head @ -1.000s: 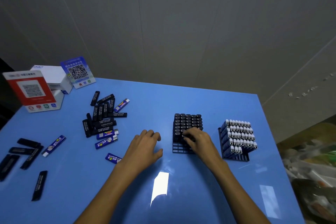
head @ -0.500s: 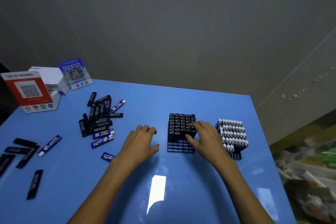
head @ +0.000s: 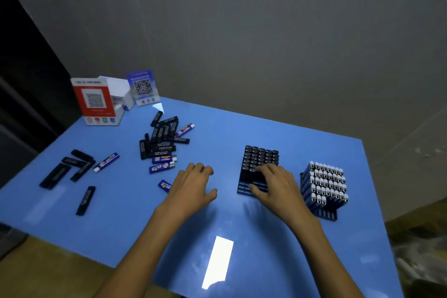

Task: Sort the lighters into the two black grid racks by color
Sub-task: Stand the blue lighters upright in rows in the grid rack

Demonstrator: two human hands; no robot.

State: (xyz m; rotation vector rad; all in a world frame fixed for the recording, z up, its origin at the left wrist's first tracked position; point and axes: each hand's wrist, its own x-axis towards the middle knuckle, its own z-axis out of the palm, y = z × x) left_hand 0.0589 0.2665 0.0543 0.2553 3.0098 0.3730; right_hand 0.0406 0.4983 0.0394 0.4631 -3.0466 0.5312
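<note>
I see both of my forearms coming up from the bottom edge of the view, bare, and they spread a little apart toward the hands. My left hand (head: pixel 193 185) lies palm down, low over the surface. Its fingers are loosely bent and close together, the knuckles are raised, and the thumb points out to the right side. It holds nothing. My right hand (head: pixel 274 185) is also palm down and reaches forward. Its fingers are curved downward with the tips pressing down, and the thumb is bent under the palm on the near side. I cannot tell if these fingers pinch anything. Both wrists are almost straight.
</note>
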